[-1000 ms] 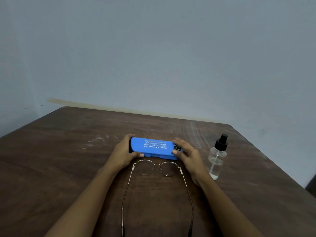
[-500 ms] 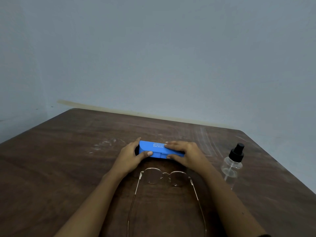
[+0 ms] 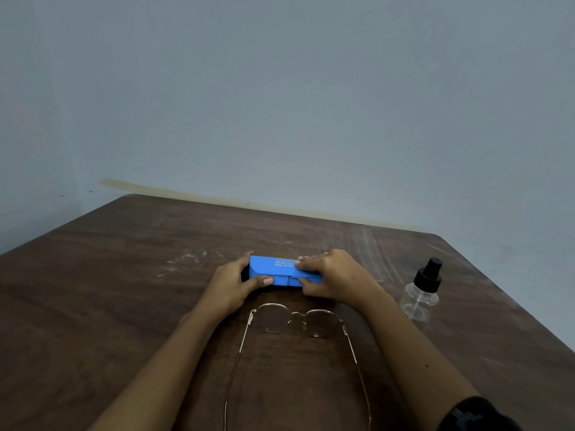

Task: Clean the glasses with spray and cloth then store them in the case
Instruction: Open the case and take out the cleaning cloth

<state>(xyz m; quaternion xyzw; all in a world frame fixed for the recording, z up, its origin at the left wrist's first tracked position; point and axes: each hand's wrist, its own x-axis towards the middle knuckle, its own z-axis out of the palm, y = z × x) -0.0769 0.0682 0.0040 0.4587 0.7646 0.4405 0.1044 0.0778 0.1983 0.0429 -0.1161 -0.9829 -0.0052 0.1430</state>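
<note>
Blue case (image 3: 278,271) closed, flat; gold-rimmed glasses (image 3: 297,321) unfolded just beside; clear spray bottle (image 3: 421,295) upright.

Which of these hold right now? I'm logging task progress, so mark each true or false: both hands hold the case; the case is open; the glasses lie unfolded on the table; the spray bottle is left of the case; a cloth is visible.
1. Both hands hold the case: true; left hand and right hand grip the blue case.
2. Case open: false; it looks closed.
3. Glasses unfolded on the table: true.
4. Spray bottle left of case: false; right.
5. Cloth visible: false; none shows.
</note>
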